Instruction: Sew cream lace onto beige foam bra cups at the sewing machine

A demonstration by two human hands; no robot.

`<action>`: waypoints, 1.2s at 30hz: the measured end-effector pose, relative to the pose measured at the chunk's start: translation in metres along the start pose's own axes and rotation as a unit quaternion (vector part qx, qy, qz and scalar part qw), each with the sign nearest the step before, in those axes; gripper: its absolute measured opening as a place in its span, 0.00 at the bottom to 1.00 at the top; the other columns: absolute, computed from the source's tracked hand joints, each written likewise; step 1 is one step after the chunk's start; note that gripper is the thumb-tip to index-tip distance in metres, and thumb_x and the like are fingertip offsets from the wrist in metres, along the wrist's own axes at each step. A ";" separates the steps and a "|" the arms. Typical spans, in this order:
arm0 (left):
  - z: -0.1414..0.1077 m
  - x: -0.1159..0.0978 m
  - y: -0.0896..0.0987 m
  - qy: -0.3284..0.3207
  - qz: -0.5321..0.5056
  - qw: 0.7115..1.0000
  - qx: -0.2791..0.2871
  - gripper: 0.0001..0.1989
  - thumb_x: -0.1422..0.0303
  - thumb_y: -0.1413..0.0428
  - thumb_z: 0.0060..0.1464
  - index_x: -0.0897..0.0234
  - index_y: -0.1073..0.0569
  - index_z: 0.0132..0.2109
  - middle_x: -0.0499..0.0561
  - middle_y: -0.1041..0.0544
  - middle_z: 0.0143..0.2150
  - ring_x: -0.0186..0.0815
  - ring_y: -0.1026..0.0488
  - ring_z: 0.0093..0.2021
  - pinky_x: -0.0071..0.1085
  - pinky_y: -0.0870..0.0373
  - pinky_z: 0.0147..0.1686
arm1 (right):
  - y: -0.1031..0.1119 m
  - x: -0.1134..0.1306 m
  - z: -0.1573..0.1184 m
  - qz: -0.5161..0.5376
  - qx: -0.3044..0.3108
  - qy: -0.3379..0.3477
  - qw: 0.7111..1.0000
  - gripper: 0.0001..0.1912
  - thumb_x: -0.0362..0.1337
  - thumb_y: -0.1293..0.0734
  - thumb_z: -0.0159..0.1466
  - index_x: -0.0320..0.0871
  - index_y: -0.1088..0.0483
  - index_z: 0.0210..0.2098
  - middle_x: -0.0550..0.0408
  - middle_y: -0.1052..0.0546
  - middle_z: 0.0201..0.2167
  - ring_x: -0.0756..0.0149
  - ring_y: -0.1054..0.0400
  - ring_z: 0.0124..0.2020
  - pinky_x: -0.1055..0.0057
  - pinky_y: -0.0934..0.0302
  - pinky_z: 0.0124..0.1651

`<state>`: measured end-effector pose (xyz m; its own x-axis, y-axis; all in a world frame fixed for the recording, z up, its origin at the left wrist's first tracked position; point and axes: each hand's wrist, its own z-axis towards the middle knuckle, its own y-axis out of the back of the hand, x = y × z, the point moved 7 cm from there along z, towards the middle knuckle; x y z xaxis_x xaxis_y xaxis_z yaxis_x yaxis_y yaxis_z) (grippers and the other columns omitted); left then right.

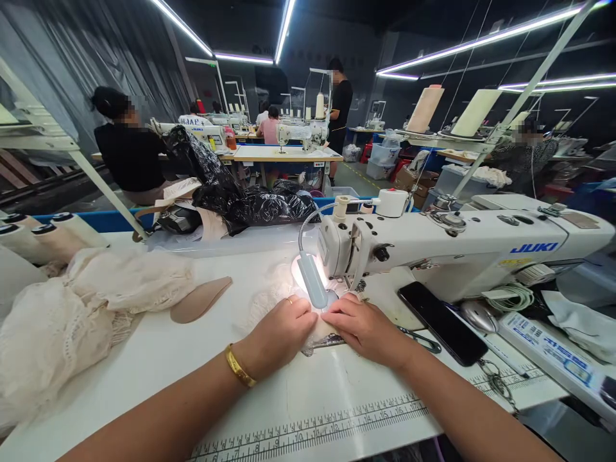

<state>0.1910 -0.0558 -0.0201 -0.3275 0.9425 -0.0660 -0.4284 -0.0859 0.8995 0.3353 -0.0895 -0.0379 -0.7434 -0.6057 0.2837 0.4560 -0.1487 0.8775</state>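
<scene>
At the needle end of a white sewing machine [462, 240], my left hand [283, 330] and my right hand [368, 327] meet over a piece of pale lace fabric [269, 301]. The left fingers are curled and pinch the fabric's near edge. My right fingertips press together on the same fabric, just right of the left ones. A small grey lamp [312, 279] on a bendy neck lights this spot and hides part of the cloth and the needle area. Below the right hand, a metal plate [332, 340] shows in the tabletop.
Left on the table lie cream ruffled lace [62, 321], a tan pad-shaped piece [202, 300] and thread cones [72, 228]. To the right are a black phone [443, 324], small scissors [421, 340] and a long box [558, 353]. Black plastic bags [250, 199] stand behind. Other people sit farther off.
</scene>
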 end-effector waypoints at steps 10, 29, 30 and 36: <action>0.012 0.006 0.002 -0.022 -0.058 0.998 0.026 0.12 0.70 0.53 0.71 0.63 0.28 0.39 0.51 0.28 0.34 0.39 0.32 0.35 0.34 0.35 0.36 | -0.002 -0.005 -0.002 -0.037 -0.014 -0.013 0.999 0.18 0.26 0.40 0.70 0.49 0.27 0.52 0.50 0.23 0.41 0.60 0.31 0.39 0.68 0.40 0.34; 0.024 0.020 -0.007 -0.081 0.012 0.996 0.046 0.11 0.74 0.52 0.71 0.65 0.26 0.40 0.53 0.24 0.38 0.39 0.30 0.41 0.38 0.35 0.45 | -0.001 -0.007 -0.001 -0.049 0.002 -0.050 0.998 0.19 0.22 0.39 0.66 0.48 0.27 0.50 0.52 0.24 0.41 0.60 0.32 0.40 0.69 0.43 0.32; 0.023 0.018 -0.007 -0.091 0.022 0.995 0.036 0.11 0.75 0.51 0.69 0.64 0.26 0.41 0.52 0.24 0.37 0.38 0.30 0.40 0.37 0.35 0.44 | -0.001 -0.006 -0.001 -0.048 0.004 -0.045 0.998 0.20 0.21 0.39 0.66 0.49 0.27 0.50 0.52 0.24 0.40 0.60 0.33 0.40 0.70 0.44 0.31; 0.020 0.017 -0.002 -0.105 -0.005 0.994 0.010 0.14 0.78 0.47 0.66 0.57 0.24 0.51 0.49 0.22 0.39 0.37 0.28 0.42 0.37 0.37 0.44 | -0.001 -0.007 -0.003 -0.049 0.004 -0.045 0.998 0.21 0.20 0.39 0.66 0.50 0.27 0.49 0.53 0.24 0.40 0.61 0.33 0.39 0.71 0.45 0.31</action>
<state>0.2033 -0.0335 -0.0148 -0.1390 0.9902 0.0144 -0.4127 -0.0711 0.9081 0.3408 -0.0873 -0.0418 -0.8256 -0.5158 0.2288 0.3750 -0.1986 0.9055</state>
